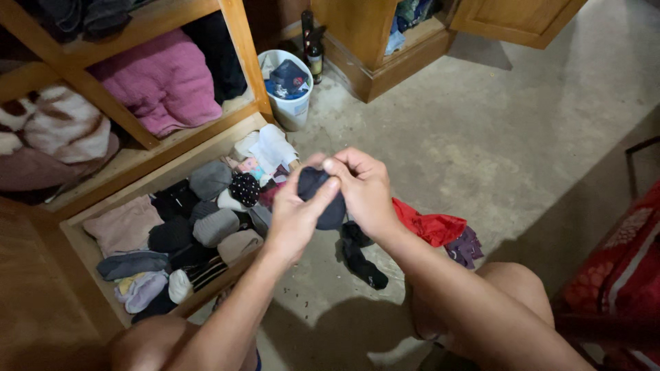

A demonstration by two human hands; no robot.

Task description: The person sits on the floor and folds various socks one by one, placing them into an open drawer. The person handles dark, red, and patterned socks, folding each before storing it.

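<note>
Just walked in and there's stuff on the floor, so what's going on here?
A person holds a dark sock in both hands, left hand and right hand, above the concrete floor. An open drawer to the left is full of rolled socks. A black sock and a red cloth lie on the floor.

Layout, head view. An open drawer (82, 237) lies at left, filled with rolled socks (215, 227); shelves (137, 148) holding folded blankets (165, 82) stand behind it. A bucket (289, 110) sits on the floor (495, 137) right of the shelves, with bottles (315, 51) just behind it. Both hands, left hand (295, 216) and right hand (364, 189), meet around a sock bundle (323, 199) above the floor, right of the drawer. Loose socks (361, 261) and crumpled garments (433, 227) lie on the floor beneath and right of the hands.
</note>
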